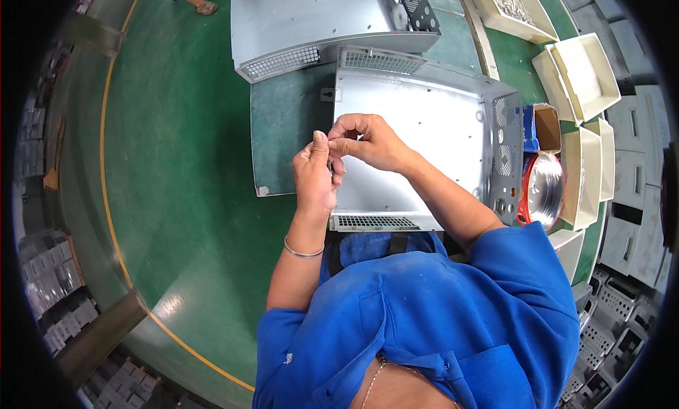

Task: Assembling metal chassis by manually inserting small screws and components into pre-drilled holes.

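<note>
The left hand [316,174] and right hand [373,144] are pinching together, contents hidden, while the shallow silver sheet-metal box [445,136] beneath is looking stiff, slippery, best gripped by its walls.

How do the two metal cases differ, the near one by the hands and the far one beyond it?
- Position: the near case sits further right than the far case.
- View: the far case is cut off by the picture's top edge; the near case is not.
- Handling: the right hand is over the near case; no hand is over the far case.

Shared: both are silvery, with mesh vents and pierced right walls.
</note>
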